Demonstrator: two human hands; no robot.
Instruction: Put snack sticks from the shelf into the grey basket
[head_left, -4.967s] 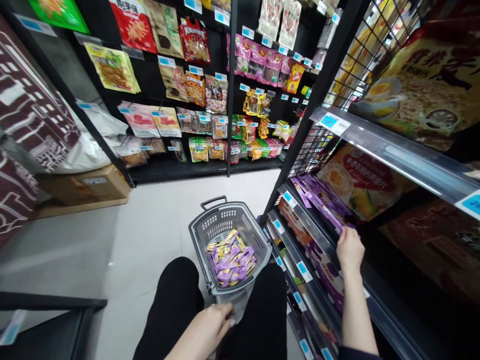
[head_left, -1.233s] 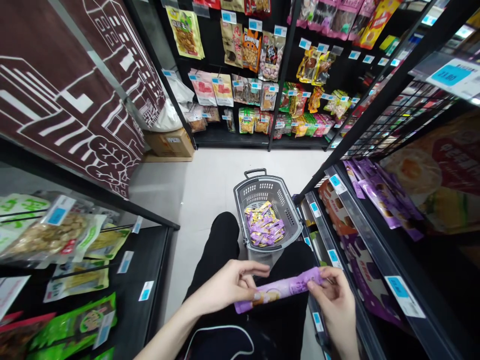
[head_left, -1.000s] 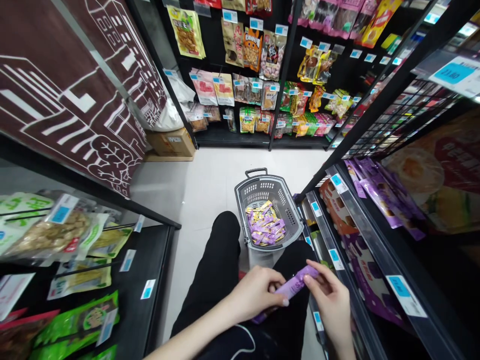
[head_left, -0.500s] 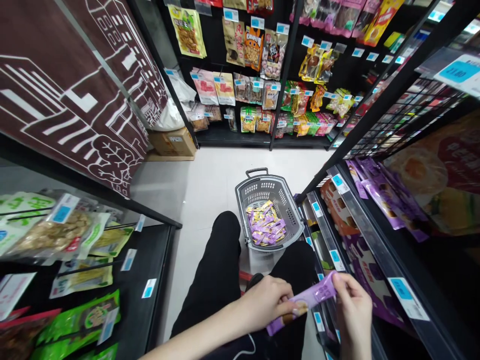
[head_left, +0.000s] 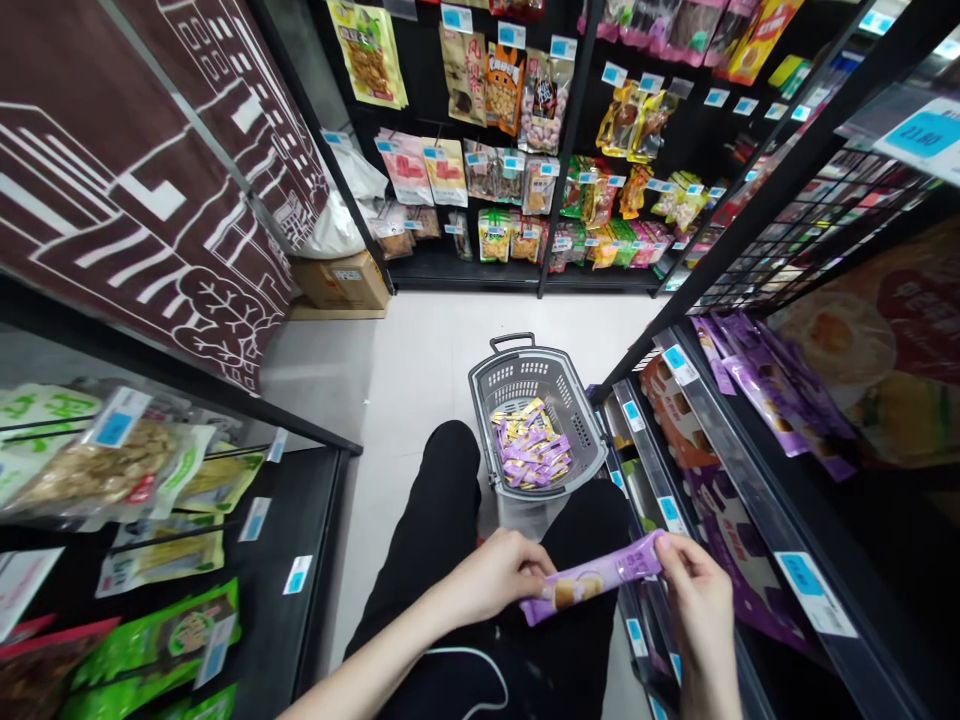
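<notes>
A long purple snack packet [head_left: 592, 582] is stretched between my two hands above my lap. My left hand [head_left: 501, 577] pinches its left end, and my right hand [head_left: 694, 580] pinches its right end between thumb and finger. Beyond my knees a grey shopping basket [head_left: 595, 455] stands with a pile of small purple and yellow packets [head_left: 532, 445] inside. Similar purple packets [head_left: 772, 390] lie on the shelf to my right.
Bagged snacks hang on the back rack [head_left: 495, 265]. The left shelf [head_left: 319, 530] carries green and clear bags [head_left: 161, 640]. A cardboard box [head_left: 341, 283] sits by the patterned brown panel [head_left: 135, 200]. A white cord [head_left: 480, 655] crosses my lap.
My left hand has shifted left along the packet to its end, showing more of its printed face. Both hands have moved slightly left.
</notes>
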